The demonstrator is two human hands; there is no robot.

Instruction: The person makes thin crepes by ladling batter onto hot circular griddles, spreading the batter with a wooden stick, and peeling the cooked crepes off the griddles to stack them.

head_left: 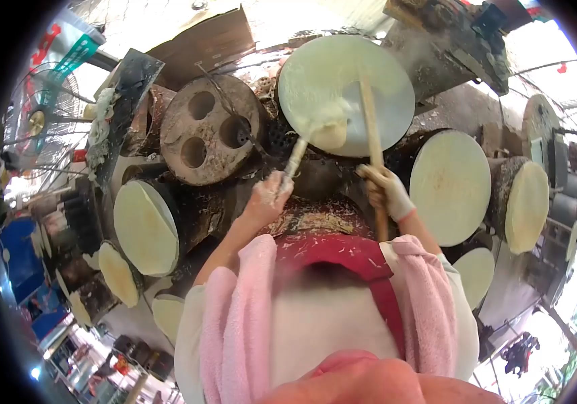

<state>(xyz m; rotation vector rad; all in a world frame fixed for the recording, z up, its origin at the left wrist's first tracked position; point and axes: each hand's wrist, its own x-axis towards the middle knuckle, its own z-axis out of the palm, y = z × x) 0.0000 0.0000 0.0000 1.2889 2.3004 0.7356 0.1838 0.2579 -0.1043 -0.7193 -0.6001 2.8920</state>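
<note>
My left hand is wrapped round the pale, batter-smeared handle of a tool. The tool's head meets a blurred lump of batter low on the round griddle, so its shape is unclear. In a whitish glove with a reddish cuff, my right hand grips a long wooden stick, whose far end rests over the griddle. Pale batter coats the griddle's left and upper parts. Grey metal shows at the lower right.
Left of the griddle stands a round clay stove top with three holes and a metal rod across it. Round griddles with pale sheets flank me on both sides. A fan stands at far left.
</note>
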